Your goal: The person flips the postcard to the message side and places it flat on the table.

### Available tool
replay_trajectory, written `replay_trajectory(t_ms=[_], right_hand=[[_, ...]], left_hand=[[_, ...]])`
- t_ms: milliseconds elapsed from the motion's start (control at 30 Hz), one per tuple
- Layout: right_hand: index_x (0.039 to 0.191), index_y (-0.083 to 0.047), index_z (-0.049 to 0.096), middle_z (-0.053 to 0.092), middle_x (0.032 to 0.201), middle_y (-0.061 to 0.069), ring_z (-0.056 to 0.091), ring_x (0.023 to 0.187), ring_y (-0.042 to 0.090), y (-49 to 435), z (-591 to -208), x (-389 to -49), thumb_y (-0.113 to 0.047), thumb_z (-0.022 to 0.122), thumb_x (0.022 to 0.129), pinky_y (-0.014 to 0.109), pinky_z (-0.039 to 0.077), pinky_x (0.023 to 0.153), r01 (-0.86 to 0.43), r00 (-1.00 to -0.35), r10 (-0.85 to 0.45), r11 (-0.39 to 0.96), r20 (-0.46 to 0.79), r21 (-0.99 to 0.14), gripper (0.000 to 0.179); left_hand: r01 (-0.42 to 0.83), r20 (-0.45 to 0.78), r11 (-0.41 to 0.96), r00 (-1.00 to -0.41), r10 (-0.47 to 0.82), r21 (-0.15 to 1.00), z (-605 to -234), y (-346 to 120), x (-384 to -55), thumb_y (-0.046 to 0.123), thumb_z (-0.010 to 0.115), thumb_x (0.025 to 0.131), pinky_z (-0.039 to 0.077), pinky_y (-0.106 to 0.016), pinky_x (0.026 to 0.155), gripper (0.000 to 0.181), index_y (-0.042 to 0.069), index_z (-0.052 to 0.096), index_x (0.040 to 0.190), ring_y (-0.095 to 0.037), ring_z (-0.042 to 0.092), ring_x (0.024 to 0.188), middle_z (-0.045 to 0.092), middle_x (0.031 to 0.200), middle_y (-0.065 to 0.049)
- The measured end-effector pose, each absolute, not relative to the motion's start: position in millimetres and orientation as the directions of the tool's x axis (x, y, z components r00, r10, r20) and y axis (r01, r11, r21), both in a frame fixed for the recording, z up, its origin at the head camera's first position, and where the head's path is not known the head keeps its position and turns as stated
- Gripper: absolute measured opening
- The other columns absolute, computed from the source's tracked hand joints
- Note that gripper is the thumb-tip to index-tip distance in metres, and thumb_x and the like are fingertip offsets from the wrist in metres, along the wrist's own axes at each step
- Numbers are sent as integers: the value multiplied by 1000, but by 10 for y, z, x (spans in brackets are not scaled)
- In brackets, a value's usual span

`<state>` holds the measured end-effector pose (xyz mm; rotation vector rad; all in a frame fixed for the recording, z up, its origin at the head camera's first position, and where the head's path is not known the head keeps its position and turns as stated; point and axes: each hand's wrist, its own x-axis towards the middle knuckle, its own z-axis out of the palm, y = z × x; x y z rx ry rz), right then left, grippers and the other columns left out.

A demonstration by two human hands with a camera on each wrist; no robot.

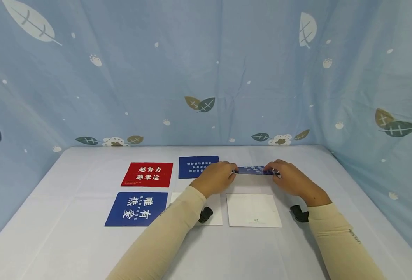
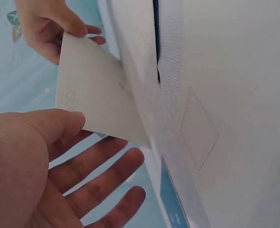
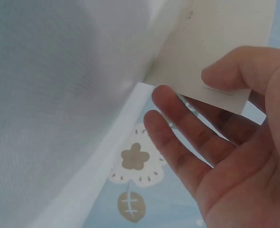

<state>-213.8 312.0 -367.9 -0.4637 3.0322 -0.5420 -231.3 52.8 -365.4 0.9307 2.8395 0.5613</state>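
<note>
Beige sleeves fill the foreground; beyond them, blue card tilted, long side seemingly left-to-right, left hand pinching one end, right hand the other, neither nearer. Outward now: white card on the near side; second blue card beside the left hand; tabletop running on rightward.

Smooth paper, creased cloth
The held card looks like matt, smooth paper; the curtain, at twelve o'clock, is creased cloth; the tabletop wears finely textured fabric.
</note>
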Motion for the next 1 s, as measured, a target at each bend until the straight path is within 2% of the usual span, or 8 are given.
replay_trajectory(t_ms=[67, 267, 333, 533, 1000], right_hand=[[119, -1, 67, 67, 121, 20, 64, 110, 36, 3119, -3663, -2142, 7, 56, 91, 55, 53, 95, -291, -954, -296, 892, 41, -345, 31], [115, 2, 67, 71, 113, 18, 66, 102, 33, 3114, -3630, -2142, 6, 60, 92, 53, 55, 90, -314, -949, -302, 880, 89, -356, 25], [115, 1, 68, 71, 112, 17, 65, 103, 33, 3120, -3628, -2138, 5, 60, 92, 53, 54, 91, -314, -949, -299, 877, 99, -364, 24], [114, 0, 68, 71, 112, 18, 65, 107, 36, 3133, -3643, -2144, 2, 60, 95, 56, 53, 93, -303, -953, -280, 871, 116, -388, 21], [118, 4, 65, 68, 117, 22, 66, 110, 41, 3139, -3680, -2173, 0, 59, 96, 54, 54, 93, -263, -965, -236, 858, 117, -441, 23]], left_hand=[[546, 25, 744, -812, 583, 385, -3651, 526, -2324, 22, 54, 104, 52, -26, 84, 30, 15, 65, 132, -12, 61, 91, 70, 127, -1], [547, 44, 739, -814, 579, 392, -3638, 503, -2345, 21, 53, 105, 55, -30, 92, 30, 14, 66, 130, -14, 66, 101, 71, 124, -3], [547, 48, 733, -813, 580, 403, -3628, 494, -2344, 21, 52, 105, 55, -32, 94, 30, 13, 66, 130, -15, 67, 104, 71, 122, -3], [539, 70, 718, -818, 571, 440, -3651, 487, -2365, 21, 51, 105, 55, -30, 92, 29, 12, 67, 128, -13, 66, 97, 73, 115, -2], [503, 98, 688, -838, 537, 524, -3655, 473, -2384, 17, 55, 104, 56, -28, 93, 28, 12, 67, 128, -14, 68, 104, 73, 117, -2]])
